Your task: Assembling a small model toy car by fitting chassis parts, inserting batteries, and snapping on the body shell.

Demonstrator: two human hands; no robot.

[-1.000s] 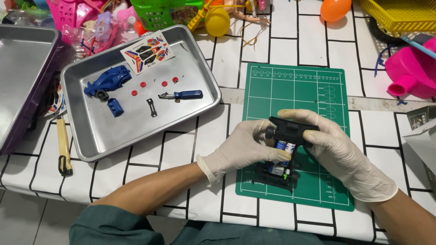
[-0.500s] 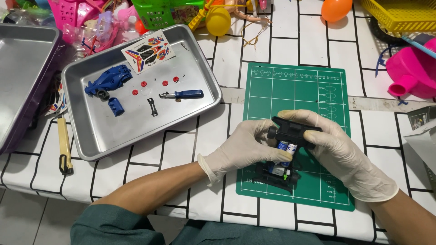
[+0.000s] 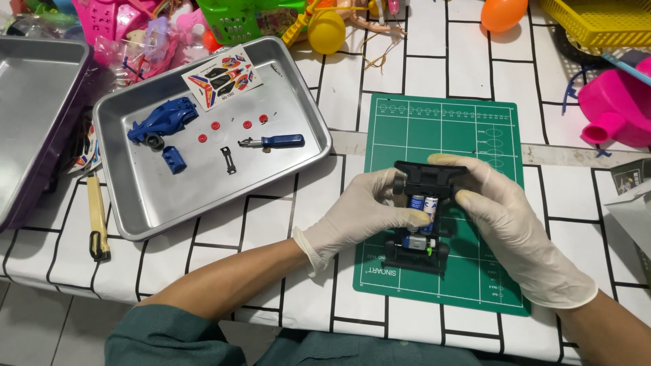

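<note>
- Since a second ago, both hands have kept their clasp on the black toy car chassis (image 3: 426, 217), barely shifted over the green cutting mat (image 3: 444, 129).
- Head view: left hand (image 3: 359, 213) grasps its near-left side; right hand (image 3: 505, 224) grips the opposite side.
- Beyond the left hand, a metal tray (image 3: 196, 203) holds a blue screwdriver (image 3: 274, 141) and blue car body (image 3: 161, 122).

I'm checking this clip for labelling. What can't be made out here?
- Head view: sides of the black toy car chassis, covered by the gloved left hand and gloved right hand.
- Small red round parts in the silver metal tray: too small to identify.
- Pink plastic container: cut off by the right edge.
</note>
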